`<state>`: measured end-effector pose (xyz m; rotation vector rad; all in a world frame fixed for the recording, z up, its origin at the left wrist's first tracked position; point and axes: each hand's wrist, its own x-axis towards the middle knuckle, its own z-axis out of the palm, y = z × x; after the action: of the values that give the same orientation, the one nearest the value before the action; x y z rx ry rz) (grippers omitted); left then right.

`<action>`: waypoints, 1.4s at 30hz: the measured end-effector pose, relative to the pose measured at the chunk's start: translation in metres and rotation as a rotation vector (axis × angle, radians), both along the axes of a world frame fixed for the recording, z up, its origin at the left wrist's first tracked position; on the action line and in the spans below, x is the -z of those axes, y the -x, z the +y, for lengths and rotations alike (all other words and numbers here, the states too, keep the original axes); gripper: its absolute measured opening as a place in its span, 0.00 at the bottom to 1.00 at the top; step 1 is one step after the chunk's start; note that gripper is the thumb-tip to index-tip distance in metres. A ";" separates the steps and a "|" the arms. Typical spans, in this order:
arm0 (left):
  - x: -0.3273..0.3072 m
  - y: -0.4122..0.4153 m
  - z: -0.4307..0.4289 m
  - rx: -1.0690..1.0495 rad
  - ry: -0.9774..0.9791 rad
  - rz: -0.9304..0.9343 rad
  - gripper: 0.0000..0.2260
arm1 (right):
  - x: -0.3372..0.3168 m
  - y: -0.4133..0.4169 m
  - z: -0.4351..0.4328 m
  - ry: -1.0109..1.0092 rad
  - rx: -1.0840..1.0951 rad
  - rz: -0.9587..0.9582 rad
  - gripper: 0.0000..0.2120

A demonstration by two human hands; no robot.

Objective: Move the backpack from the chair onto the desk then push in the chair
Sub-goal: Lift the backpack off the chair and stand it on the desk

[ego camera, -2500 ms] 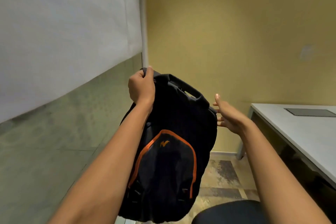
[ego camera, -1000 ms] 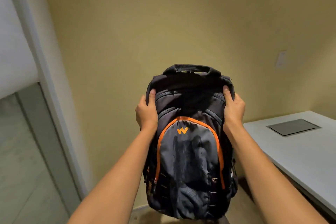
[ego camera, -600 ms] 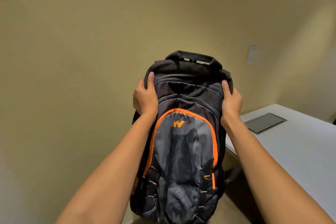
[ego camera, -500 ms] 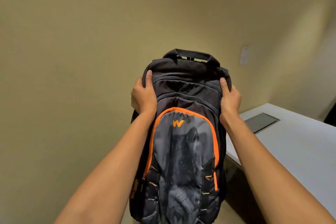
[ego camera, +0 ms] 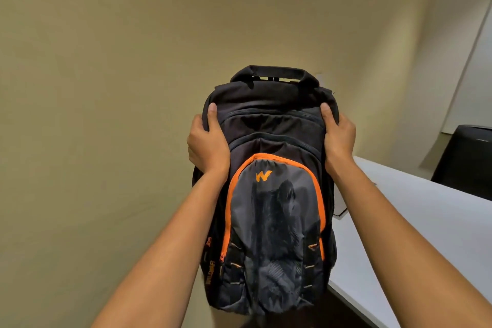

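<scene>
A black and grey backpack with orange piping and an orange logo hangs upright in the air in front of me. My left hand grips its upper left side and my right hand grips its upper right side, thumbs on the front. Its lower right part overlaps the left edge of the white desk, which runs along the right. I cannot tell whether the bag's bottom touches the desk. The chair the bag came from is out of view.
A plain yellow wall fills the left and top. A black chair back stands behind the desk at the far right, below a white panel. A dark inset in the desk top is mostly hidden behind the backpack.
The view has swung right, away from the window toward the desk. My right hand has joined my left on the backpack, and the bag has moved right over the desk's left edge.
</scene>
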<state>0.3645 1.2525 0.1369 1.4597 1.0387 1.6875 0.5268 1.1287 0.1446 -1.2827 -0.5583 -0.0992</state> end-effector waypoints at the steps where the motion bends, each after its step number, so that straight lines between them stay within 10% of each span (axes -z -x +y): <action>1: -0.001 -0.014 0.003 -0.004 -0.002 0.003 0.22 | -0.001 -0.014 0.003 -0.002 0.007 -0.002 0.14; 23: 0.010 -0.264 0.050 -0.145 0.110 -0.072 0.22 | -0.005 -0.283 0.093 0.058 -0.183 -0.048 0.21; 42: 0.072 -0.320 0.082 -0.247 0.083 0.080 0.19 | 0.086 -0.366 0.124 0.343 -0.358 -0.127 0.18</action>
<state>0.6849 1.3343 0.0649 1.4010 1.3642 1.7428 0.8926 1.2525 0.0590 -1.4933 -0.9352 0.2233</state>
